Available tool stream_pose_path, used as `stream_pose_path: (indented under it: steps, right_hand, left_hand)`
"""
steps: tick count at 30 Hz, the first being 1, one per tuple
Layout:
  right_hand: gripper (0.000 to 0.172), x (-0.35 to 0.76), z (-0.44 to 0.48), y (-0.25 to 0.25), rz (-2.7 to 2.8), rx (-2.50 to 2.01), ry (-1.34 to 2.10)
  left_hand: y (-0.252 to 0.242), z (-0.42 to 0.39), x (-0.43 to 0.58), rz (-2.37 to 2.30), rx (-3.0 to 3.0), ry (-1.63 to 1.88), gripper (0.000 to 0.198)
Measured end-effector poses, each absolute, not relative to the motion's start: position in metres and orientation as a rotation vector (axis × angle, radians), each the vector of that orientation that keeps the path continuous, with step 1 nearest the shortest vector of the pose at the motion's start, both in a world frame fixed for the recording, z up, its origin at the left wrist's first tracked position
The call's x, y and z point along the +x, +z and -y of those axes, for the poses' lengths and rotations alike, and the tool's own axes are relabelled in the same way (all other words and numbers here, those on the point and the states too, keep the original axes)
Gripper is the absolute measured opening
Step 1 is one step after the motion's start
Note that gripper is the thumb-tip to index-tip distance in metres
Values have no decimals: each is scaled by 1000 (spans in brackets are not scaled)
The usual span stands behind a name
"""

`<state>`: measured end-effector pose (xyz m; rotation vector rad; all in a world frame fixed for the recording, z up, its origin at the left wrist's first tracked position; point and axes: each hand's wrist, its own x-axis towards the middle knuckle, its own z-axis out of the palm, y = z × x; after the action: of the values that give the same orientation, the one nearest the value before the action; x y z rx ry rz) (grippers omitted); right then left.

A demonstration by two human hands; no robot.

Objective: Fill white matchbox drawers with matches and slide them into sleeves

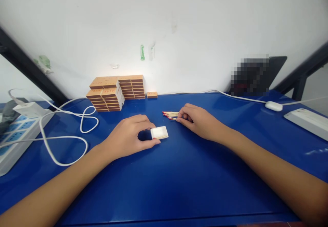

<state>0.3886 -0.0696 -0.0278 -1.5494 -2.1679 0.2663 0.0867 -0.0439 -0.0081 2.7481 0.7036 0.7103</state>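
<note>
Between the thumb and fingers of my left hand (133,134) is a small white matchbox tray (161,131), held low over the blue table. Its inside faces up, and a few matches appear to lie along its near side. My right hand (196,119) is closed in a pinch at the plain ends of a small pile of matches (170,115). The matches lie on the table with their red heads pointing left. How many my fingertips grip is hidden.
Stacked matchboxes (106,98) stand against the wall at the back left, with a single matchbox (152,95) beside them. White cables (61,136) loop by a power strip (17,131) on the left. A dark screen (271,73) leans at the back right, near a white adapter (307,121).
</note>
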Motion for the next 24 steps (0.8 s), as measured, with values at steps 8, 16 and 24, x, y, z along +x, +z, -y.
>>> stream_pose_path:
  steps: [8,16,24]
  right_hand:
    - [13,382,77,-24,2167,-1533,256]
    - [10,380,77,-25,2174,-1551,210]
    - [15,384,77,-27,2188,-1469,237]
  left_hand:
    - [-8,44,87,-706,2738,698,26]
    - [-6,44,87,-714,2770,717,27]
    - [-7,44,87,-722,2812,729,28]
